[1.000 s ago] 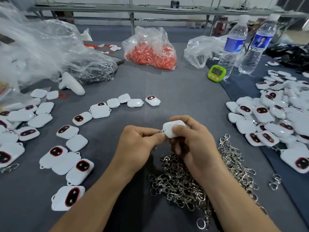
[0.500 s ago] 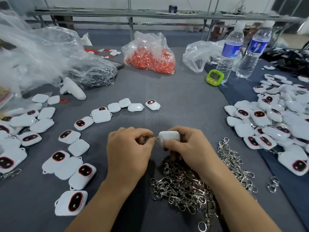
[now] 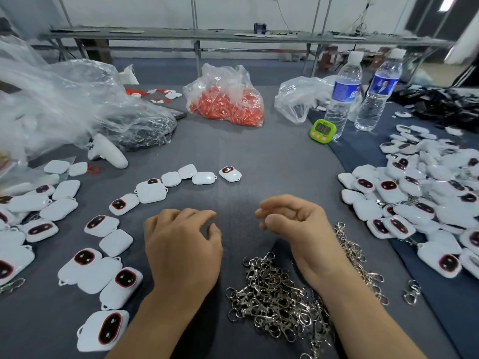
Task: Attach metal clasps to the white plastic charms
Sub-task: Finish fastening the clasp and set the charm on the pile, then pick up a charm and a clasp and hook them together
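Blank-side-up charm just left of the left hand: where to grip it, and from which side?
Probably by its edges, from above and the right. The charm lies flat on the cloth, so only its thin rim offers a pinch; its right side faces bare cloth next to the left hand, while neighbouring charms crowd its left side.

Shiny metal clasps (image 3: 278, 296); glossy white plastic charms (image 3: 150, 191); matt cloth table (image 3: 259, 156)

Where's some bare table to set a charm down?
Widest bare cloth lies mid-table, between the orange bag, green timer and the charm row. A smaller gap sits between the left hand and right hand. Crowded: left charms, right charm pile, clasp heap.
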`<state>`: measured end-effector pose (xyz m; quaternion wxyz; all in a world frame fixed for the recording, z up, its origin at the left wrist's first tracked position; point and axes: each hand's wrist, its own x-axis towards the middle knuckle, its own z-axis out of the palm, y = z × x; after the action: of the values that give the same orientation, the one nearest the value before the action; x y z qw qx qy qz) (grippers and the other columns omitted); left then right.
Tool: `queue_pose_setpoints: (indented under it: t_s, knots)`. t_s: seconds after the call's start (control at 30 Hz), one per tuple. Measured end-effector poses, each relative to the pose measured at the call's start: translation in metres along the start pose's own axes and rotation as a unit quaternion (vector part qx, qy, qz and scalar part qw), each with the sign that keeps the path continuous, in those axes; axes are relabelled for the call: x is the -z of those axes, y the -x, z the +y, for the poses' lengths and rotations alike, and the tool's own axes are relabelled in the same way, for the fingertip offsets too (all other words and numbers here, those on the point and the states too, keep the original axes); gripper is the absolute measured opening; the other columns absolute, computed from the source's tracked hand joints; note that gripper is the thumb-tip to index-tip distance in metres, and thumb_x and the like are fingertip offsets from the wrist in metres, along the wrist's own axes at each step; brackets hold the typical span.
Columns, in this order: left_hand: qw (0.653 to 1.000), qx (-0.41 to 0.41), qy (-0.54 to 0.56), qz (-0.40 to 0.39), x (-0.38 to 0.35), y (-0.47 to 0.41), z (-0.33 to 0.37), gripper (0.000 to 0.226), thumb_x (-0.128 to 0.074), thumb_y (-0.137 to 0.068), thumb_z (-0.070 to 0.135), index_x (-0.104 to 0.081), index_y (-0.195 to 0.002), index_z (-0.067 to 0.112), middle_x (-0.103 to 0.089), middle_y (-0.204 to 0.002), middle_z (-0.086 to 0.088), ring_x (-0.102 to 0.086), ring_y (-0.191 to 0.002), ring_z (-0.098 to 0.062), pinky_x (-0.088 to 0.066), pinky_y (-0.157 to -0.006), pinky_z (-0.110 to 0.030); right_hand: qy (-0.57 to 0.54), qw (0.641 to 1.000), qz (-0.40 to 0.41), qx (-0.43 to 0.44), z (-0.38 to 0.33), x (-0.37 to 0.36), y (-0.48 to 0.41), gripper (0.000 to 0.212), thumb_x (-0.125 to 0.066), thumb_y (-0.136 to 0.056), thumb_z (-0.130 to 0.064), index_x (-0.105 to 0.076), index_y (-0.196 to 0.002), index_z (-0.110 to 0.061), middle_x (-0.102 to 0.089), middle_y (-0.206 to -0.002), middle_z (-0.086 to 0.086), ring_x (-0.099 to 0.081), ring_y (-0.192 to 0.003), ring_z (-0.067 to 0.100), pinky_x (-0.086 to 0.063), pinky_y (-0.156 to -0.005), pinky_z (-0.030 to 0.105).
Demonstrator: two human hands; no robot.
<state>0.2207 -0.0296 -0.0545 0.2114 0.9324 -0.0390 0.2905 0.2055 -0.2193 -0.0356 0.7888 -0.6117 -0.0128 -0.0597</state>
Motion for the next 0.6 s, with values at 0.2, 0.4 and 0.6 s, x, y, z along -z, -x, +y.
queue_pose_setpoints:
  t_s: [0.2, 0.4, 0.6]
  knots:
    - [0.99, -0.01, -0.144, 0.012, 0.02, -0.008, -0.019, 0.023, -0.075, -0.074, 0.02, -0.08, -0.096, 0.015, -0.072, -0.113, -0.009, -0.058, -0.109, -0.036, -0.03, -0.093, -0.048, 0.215, 0.976, -0.014, -0.034, 0.01, -0.003, -0.001, 0.034, -0.072, -0.082, 0.008, -0.08, -0.081, -0.025, -0.079, -0.081, 0.004, -0.071, -0.071, 0.009, -0.055, -0.069, 0.023]
    - [0.943, 0.14, -0.259, -0.158, 0.053, -0.021, -0.052, 0.029, -0.055, -0.084, 0.027, -0.062, -0.111, 0.019, -0.06, -0.125, -0.006, -0.053, -0.115, -0.031, -0.037, -0.085, -0.044, 0.368, 0.929, -0.028, -0.003, 0.013, -0.01, 0.002, 0.027, -0.074, -0.083, -0.005, -0.078, -0.079, -0.031, -0.076, -0.076, -0.012, -0.072, -0.073, 0.004, -0.057, -0.072, 0.022]
    - [0.957, 0.099, -0.199, -0.189, 0.052, -0.02, -0.051, 0.022, -0.051, -0.088, 0.014, -0.067, -0.1, 0.024, -0.064, -0.097, 0.002, -0.055, -0.083, -0.024, -0.035, -0.063, -0.032, 0.408, 0.912, -0.029, 0.011, 0.009, -0.015, 0.006, 0.025, -0.075, -0.084, -0.005, -0.078, -0.078, -0.028, -0.075, -0.076, -0.014, -0.071, -0.073, 0.003, -0.059, -0.075, 0.023]
